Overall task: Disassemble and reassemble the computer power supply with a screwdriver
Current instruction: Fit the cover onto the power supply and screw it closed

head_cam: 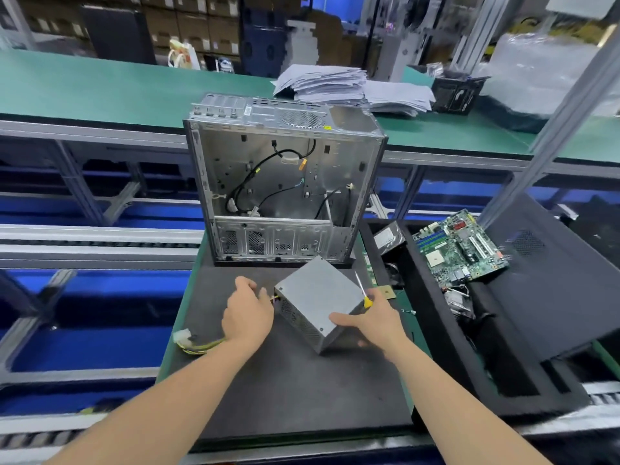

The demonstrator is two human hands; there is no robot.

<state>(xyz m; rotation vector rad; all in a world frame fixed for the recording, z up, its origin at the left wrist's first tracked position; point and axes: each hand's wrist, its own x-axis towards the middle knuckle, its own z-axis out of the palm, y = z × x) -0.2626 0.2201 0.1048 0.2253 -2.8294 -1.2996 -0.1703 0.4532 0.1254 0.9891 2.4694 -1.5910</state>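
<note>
Head view: power supply sits tilted on the dark mat; right hand clamps its near corner, thumb on top, with the yellow-handled screwdriver tucked in the fingers. Left hand is curled at the cable end, grip hidden, cannot tell. Open computer case holds loose black wires; the black foam tray holds motherboard and hard drive.

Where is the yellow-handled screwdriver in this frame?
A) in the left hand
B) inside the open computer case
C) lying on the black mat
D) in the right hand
D: the right hand grips the screwdriver by its yellow handle while resting on the power supply.
</note>
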